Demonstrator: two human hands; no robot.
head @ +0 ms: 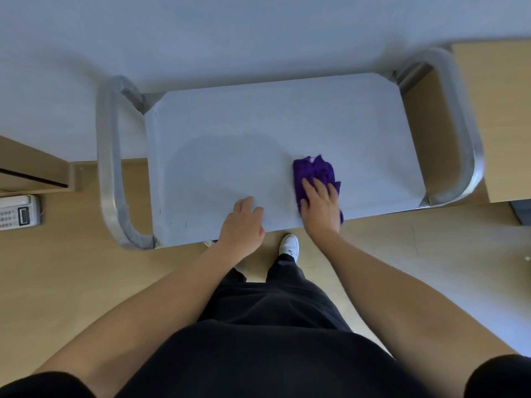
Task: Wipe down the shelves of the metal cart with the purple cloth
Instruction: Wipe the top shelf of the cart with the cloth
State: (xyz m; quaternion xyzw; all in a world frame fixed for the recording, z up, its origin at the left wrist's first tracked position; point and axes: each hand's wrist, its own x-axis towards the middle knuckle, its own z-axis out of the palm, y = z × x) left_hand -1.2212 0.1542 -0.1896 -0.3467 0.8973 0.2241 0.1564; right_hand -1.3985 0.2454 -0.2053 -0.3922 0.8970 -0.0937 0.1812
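The metal cart's top shelf (258, 133) lies below me, a pale flat sheet with rounded tube handles at both ends. A crumpled purple cloth (314, 170) sits on the shelf's near right part. My right hand (320, 206) lies flat on the cloth's near half, fingers spread and pressing it down onto the shelf. My left hand (244, 218) rests at the shelf's near edge, fingers loosely bent over the rim and holding nothing. Lower shelves are hidden under the top one.
The left handle (110, 168) and the right handle (459, 124) curve out past the shelf ends. A wooden cabinet (500, 110) stands right of the cart, another piece of furniture (28, 168) at the left. A desk phone (18, 212) lies on the wooden floor. My white shoe (289, 245) is under the near edge.
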